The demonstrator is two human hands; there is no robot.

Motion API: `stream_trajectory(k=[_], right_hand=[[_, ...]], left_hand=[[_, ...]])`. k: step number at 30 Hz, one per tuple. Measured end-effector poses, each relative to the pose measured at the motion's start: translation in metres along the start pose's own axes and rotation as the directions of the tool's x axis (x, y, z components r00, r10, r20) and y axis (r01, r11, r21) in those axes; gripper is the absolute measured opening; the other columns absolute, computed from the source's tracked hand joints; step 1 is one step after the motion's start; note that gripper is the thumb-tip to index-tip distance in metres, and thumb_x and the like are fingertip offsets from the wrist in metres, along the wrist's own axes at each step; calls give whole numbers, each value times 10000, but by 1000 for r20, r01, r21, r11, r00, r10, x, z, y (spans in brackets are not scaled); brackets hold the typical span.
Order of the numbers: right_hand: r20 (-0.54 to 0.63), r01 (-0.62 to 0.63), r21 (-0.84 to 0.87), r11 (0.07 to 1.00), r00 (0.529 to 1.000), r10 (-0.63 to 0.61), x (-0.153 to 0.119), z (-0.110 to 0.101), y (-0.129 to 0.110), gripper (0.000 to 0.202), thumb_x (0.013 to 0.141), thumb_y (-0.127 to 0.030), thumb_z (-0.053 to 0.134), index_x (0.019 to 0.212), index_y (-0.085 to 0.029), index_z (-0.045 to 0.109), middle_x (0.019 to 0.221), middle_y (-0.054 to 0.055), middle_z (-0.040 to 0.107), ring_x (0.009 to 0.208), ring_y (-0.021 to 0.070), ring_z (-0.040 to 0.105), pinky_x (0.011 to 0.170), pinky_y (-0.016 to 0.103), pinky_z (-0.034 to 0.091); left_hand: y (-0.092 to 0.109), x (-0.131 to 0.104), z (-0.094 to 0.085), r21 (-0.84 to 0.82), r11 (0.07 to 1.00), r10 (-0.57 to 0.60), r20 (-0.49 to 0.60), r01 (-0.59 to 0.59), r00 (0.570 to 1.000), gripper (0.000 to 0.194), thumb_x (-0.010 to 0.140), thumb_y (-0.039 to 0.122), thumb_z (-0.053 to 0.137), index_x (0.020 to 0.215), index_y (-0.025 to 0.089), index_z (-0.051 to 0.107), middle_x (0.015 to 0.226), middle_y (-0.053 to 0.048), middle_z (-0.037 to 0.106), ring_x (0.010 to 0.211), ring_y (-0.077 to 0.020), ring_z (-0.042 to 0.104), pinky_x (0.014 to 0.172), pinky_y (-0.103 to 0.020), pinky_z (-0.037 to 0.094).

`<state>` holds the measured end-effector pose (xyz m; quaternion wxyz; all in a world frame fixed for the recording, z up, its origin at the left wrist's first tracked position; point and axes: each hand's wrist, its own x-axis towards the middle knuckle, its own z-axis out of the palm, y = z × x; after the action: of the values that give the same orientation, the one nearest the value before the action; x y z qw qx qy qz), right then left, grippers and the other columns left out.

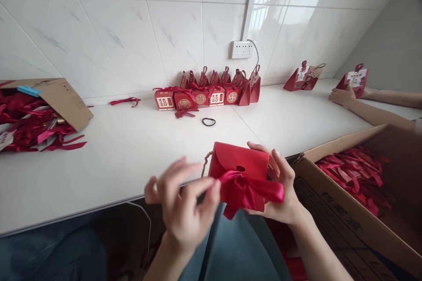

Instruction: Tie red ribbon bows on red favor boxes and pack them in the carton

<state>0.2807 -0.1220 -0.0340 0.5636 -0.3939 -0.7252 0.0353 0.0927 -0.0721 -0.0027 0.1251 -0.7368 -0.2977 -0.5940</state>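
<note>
A red gift box (245, 158) with a rounded flap is held up in front of me, just off the counter's front edge. My right hand (286, 189) grips its right side, fingers behind and thumb near the upper corner. A crimson satin ribbon (245, 191) is tied in a bow across the box front, below a small dark hole in the flap. At the bow's left end, my left hand (187, 202) pinches the ribbon between thumb and index finger, its other fingers raised and slightly blurred. A beaded band (206, 162) shows beside the box's left edge.
Several red boxes (199, 98) stand in rows by the tiled wall. A black hair tie (209, 122) lies in front. Cardboard boxes stand left (70, 101) and right (349, 138), holding red ribboned pieces. Another person's hands (343, 95) hold a red box (358, 81) at far right.
</note>
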Motion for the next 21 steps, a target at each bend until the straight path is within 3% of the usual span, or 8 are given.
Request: stream_trajectory(k=[3,5,8,10,12,16,19,21], right_hand=[[-54,-85,-80,993,995,81,-1,-23,1,1084,616,-297,817,1453,-351,130,1402,110,385,1259,322,445,944,516,479],[-167,-231,-4,973,959,227,-4,-43,5,998,645,-369,790,1437,-354,183,1369,94,450,1189,305,523,908,498,502],[-226,-390,306,868,856,465,-8,-72,13,529,840,-526,518,1307,-294,434,1220,94,605,1059,293,618,837,525,526],[-166,-452,511,731,782,600,-10,-89,15,477,889,-578,345,1120,-238,586,1069,102,685,970,298,657,785,545,538],[-91,-496,684,534,669,738,-13,-102,12,516,871,-615,336,987,-213,637,956,85,719,890,282,681,740,520,557],[-11,-417,892,173,363,932,-20,-116,-7,412,861,-564,434,959,-214,628,884,27,731,839,207,690,737,409,574],[-40,-379,918,112,192,981,-25,-127,-21,338,869,-500,469,970,-211,613,846,25,727,791,200,692,739,399,575],[-153,-422,884,204,150,977,-30,-142,-28,307,841,-472,524,965,-204,609,853,40,722,783,214,692,764,414,571]], left_hand=[[-28,9,29,29,980,-200,93,198,975,124,832,206,585,731,213,514,890,-27,655,894,-204,626,916,-412,274],[-38,10,54,-21,961,-265,198,275,944,117,850,225,550,740,212,512,910,-30,667,892,-207,632,897,-413,274],[-35,4,86,-171,949,-192,357,266,914,124,846,221,519,724,215,493,937,-29,676,920,-207,626,892,-409,275],[-26,-1,98,-266,939,-84,437,218,895,130,837,202,502,710,218,477,952,-22,679,929,-202,619,909,-412,265],[-15,-5,106,-340,920,-9,483,197,875,135,836,188,487,705,216,471,951,-16,679,927,-195,615,923,-413,256],[15,-6,121,-433,864,55,591,258,805,141,856,203,467,718,203,494,950,-16,665,952,-188,601,941,-416,256],[53,-9,139,-516,812,165,650,272,742,110,866,207,460,782,203,531,1010,-26,646,1016,-191,579,965,-422,279],[80,-13,151,-575,786,269,647,226,713,96,857,209,480,916,208,556,1136,-55,610,1110,-213,537,979,-428,309]])
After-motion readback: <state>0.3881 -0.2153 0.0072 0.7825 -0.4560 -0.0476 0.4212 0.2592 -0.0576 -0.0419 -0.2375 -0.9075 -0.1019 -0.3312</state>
